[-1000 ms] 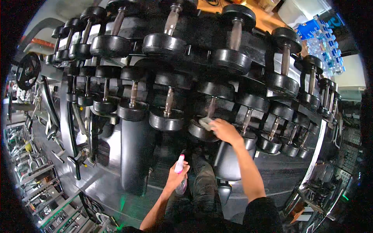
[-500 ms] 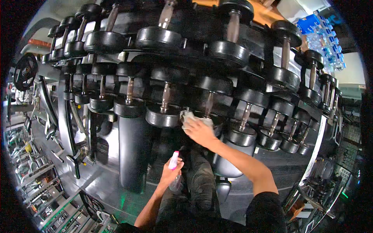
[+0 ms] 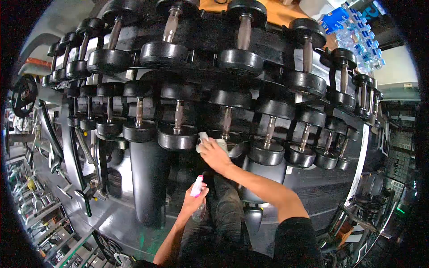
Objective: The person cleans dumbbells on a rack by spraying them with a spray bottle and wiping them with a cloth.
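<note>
At the left, a padded bench [image 3: 147,183] is seen below the near edge of the rack [image 3: 208,40]. The spray bottle [image 3: 197,186] is held upright-ish in front of that edge, its neck closed in by the left hand [image 3: 193,201]; it should be light, slippery if wet, and best gripped there, below the head. The cloth [image 3: 202,136] is bunched in the grip of the right hand [image 3: 216,157], against the near end of a lower-row dumbbell [image 3: 227,120]; it should be soft, limp and easily folded over the fingers. The dumbbell, probably heavy and rigid, would best be taken by its bare handle. Water bottles [image 3: 357,40] are seen beyond, at upper right.
</note>
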`<state>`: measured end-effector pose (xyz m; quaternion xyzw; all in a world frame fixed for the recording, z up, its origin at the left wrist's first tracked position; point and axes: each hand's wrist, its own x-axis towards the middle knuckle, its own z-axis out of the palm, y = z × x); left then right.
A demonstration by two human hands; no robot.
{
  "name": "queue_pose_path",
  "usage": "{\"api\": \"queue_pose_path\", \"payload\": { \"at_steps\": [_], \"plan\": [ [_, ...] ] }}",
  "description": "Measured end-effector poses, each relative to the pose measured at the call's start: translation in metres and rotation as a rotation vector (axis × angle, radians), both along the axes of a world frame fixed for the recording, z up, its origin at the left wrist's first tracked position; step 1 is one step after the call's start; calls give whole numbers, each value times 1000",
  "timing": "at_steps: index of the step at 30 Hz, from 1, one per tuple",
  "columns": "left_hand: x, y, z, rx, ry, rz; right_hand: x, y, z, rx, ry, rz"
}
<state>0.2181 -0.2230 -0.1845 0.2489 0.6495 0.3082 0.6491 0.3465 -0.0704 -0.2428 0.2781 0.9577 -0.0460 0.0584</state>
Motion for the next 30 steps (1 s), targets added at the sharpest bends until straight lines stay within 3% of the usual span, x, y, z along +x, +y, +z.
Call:
{"api": "queue_pose_path", "payload": {
  "at_steps": [2,5,6,8,11,15,16,18,19,22,24,26,28,30],
  "plan": [
    [-2,-2,-1,-49,-67,32,36,-4,0,34,306,-78],
    [-1,-1,2,-44,-41,37,78,-26,-17,-60,429,-412],
    [-2,-1,2,-43,-28,37,84,-31,-20,-55,526,-558],
    [-3,-3,-1,-44,-31,41,92,-56,-51,-417,792,-1066],
    [-4,-4,-6,-55,-28,31,81,-64,-87,-184,865,-1242],
    [-1,-4,-5,-42,-38,15,67,-53,-62,-254,971,-1397],
    [0,-2,-3,-39,-38,13,68,-52,-58,-250,973,-1397],
    [2,0,2,-53,-21,-29,71,-52,-43,-110,672,-906],
    [3,0,3,-55,-20,-28,58,-41,-27,82,642,-702],
    [5,-1,3,-43,-66,-17,19,-23,-9,-27,408,-249],
    [4,0,2,-57,-54,-33,-17,-17,-21,97,148,-172],
    [4,2,2,-27,0,-46,-46,-4,-33,48,-311,26],
    [3,1,2,-7,49,-66,-70,-2,-63,80,-450,116],
    [-1,0,2,-73,-5,-31,-87,-2,-78,-9,-525,-8]
  ]
}}
